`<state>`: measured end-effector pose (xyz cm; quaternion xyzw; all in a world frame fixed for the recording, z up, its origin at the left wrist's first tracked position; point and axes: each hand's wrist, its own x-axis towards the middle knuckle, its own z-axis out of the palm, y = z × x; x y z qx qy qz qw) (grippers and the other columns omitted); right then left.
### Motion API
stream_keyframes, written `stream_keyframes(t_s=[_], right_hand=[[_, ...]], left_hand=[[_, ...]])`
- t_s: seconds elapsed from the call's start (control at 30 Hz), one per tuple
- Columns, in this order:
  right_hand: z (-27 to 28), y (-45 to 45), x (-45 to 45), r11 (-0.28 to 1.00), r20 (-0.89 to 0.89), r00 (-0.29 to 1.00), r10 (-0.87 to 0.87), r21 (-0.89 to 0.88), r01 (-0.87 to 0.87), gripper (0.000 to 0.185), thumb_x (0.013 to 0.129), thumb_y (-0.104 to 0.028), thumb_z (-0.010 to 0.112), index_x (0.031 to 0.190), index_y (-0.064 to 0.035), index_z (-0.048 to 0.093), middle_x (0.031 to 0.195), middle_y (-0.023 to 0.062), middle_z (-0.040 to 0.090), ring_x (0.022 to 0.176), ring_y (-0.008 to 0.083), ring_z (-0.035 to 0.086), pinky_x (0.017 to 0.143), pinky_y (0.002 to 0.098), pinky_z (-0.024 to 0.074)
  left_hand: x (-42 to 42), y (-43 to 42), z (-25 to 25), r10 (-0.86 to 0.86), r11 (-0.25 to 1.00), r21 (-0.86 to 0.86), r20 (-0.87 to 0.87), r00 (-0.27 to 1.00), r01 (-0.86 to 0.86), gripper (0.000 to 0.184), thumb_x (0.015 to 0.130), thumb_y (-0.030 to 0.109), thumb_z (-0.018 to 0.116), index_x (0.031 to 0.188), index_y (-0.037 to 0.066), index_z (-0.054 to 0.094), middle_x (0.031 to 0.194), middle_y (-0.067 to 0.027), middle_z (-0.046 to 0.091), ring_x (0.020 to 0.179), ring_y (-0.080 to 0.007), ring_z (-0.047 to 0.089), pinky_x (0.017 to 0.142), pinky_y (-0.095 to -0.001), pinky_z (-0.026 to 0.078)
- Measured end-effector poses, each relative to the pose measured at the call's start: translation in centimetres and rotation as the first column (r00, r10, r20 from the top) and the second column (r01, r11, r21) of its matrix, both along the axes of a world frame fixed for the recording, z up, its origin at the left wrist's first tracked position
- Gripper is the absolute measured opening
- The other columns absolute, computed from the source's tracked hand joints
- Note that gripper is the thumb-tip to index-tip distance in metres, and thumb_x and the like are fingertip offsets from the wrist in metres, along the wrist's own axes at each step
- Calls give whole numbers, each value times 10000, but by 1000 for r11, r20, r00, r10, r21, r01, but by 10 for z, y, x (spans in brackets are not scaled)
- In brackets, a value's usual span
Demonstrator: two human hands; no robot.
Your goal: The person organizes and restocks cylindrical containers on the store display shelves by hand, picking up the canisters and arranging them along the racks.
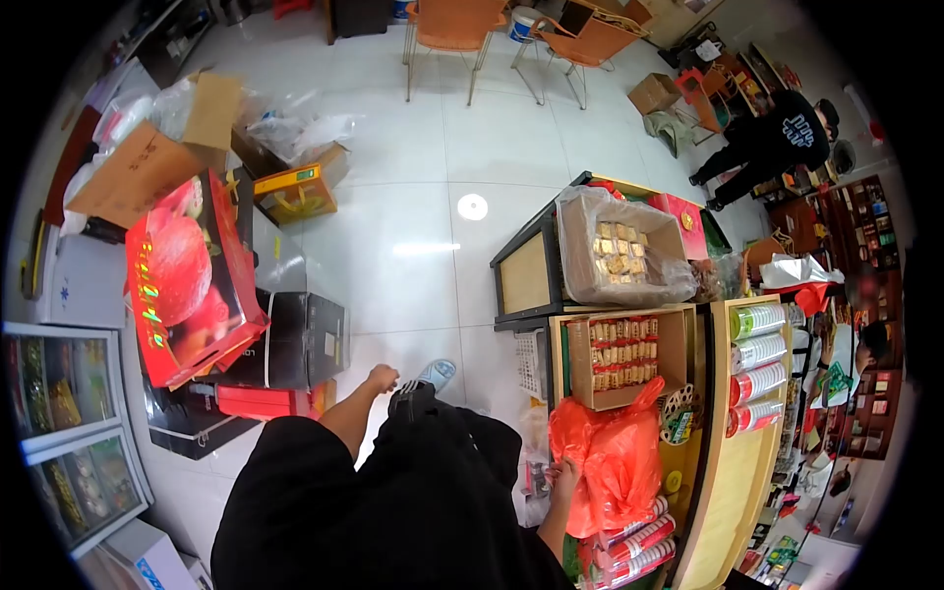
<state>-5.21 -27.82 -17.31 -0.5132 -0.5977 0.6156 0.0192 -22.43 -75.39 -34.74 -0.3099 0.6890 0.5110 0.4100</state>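
Observation:
My left hand is in front of my body over the tiled floor, with its fingers curled in and nothing visible in them. On the right, my right hand is at the lower left edge of a red plastic bag, its fingers partly hidden against the plastic. The bag lies on a wooden display case, over several red-and-white canisters. Just beyond it stands a cardboard box with rows of small packaged items. A plastic-lined box of wrapped yellowish pieces is farther up.
Stacked cartons, including a red fruit box, stand at the left near a glass-door cooler. Orange chairs are at the far side. A person in black bends by shelves at the upper right. More canisters line a wooden tray.

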Motion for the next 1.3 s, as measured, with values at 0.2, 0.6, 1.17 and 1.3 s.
stream_keyframes(t_s=[0.2,0.6,1.17,1.3], right_hand=[[-60,-27,47,976,198,980,2,-216,42,247,868,-230,576,1071,-90,587,782,101,622,599,194,599,479,347,485],[-82,-43,73,916,245,914,-325,-158,368,320,872,-235,537,1138,-57,544,917,128,602,747,286,579,632,423,496],[-110,-10,127,817,304,845,-441,-253,518,294,861,-219,557,1097,-45,562,822,126,605,635,238,584,536,364,514],[-104,-4,118,837,250,858,-448,-221,501,241,863,-173,525,1056,-49,598,840,144,623,671,261,614,585,373,534]], left_hand=[[19,-21,20,89,996,-25,123,988,-86,263,809,196,568,970,3,644,823,-140,674,549,-198,596,477,-332,450],[-69,86,34,-222,973,13,-215,951,230,284,789,220,609,935,-15,672,795,-145,696,703,-228,673,668,-337,540],[1,118,15,-284,955,-176,-308,908,239,199,820,183,609,733,6,631,587,-114,580,462,-190,537,401,-353,386],[-3,126,44,-530,839,-338,-331,781,426,228,762,197,636,845,0,715,687,-136,672,630,-223,650,603,-355,517]])
